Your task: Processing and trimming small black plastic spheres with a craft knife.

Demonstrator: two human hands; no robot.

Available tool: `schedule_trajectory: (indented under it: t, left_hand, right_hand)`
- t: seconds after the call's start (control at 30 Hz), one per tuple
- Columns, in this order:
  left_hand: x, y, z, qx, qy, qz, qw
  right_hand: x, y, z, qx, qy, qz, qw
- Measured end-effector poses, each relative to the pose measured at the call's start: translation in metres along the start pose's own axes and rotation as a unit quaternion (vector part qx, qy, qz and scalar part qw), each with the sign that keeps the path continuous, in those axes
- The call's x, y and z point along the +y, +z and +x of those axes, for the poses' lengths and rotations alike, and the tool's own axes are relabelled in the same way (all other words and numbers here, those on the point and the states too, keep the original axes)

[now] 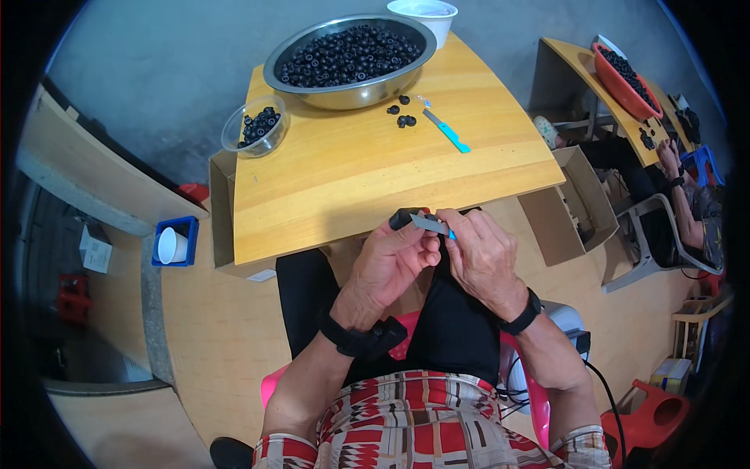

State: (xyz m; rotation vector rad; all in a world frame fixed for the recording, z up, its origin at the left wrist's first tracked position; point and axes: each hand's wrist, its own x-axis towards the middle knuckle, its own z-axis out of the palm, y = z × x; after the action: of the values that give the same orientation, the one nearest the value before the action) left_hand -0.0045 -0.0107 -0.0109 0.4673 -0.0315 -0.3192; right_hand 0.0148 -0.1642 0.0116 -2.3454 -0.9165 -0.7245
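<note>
My right hand [484, 254] grips a small knife by its teal handle, most of which the fingers cover. Its flat grey blade [428, 224] points left, across the fingertips of my left hand [388, 262]. Those fingertips are closed on a small black part, largely hidden behind the blade. Something black [402, 217] is at the left index finger; whether it is a finger cover or a part, I cannot tell. Both hands are over my lap, just off the table's near edge. A second knife [449, 133] with a teal handle lies on the wooden table [336, 184].
A steel basin [336, 98] heaped with black ring-shaped parts stands at the back, beside a white tub [437, 23]. A clear bowl [230, 137] holds more parts. Several loose parts [402, 121] lie nearby. Cardboard box [539, 223] and another person's arm [687, 211] are at right.
</note>
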Motion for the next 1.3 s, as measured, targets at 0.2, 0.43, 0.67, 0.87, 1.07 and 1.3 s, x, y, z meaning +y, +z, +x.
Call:
schedule_trajectory:
  t: [0.2, 0.43, 0.67, 0.87, 1.07, 1.3]
  left_hand:
    - [0.003, 0.002, -0.004, 0.016, 0.039, 0.015, 0.999]
    - [0.003, 0.008, -0.012, -0.009, 0.029, 0.050, 0.998]
    - [-0.003, 0.004, -0.006, 0.007, 0.066, 0.039, 0.997]
    - [-0.002, 0.012, -0.006, -0.014, 0.029, 0.035, 0.999]
    - [0.001, 0.001, -0.005, -0.049, -0.019, 0.018, 0.998]
    - [-0.004, 0.001, -0.008, 0.023, 0.024, -0.035, 0.999]
  right_hand:
    - [0.002, 0.003, 0.000, -0.004, -0.002, 0.025, 1.000]
    - [0.023, 0.015, -0.003, -0.020, 0.155, 0.123, 0.980]
    - [-0.013, 0.002, 0.000, 0.007, 0.290, 0.498, 0.818]
    - [-0.005, 0.007, 0.000, 0.019, 0.177, 0.424, 0.888]
    - [-0.004, -0.004, 0.004, -0.017, 0.127, 0.347, 0.929]
    - [-0.009, 0.005, -0.002, 0.063, 0.107, 0.303, 0.945]
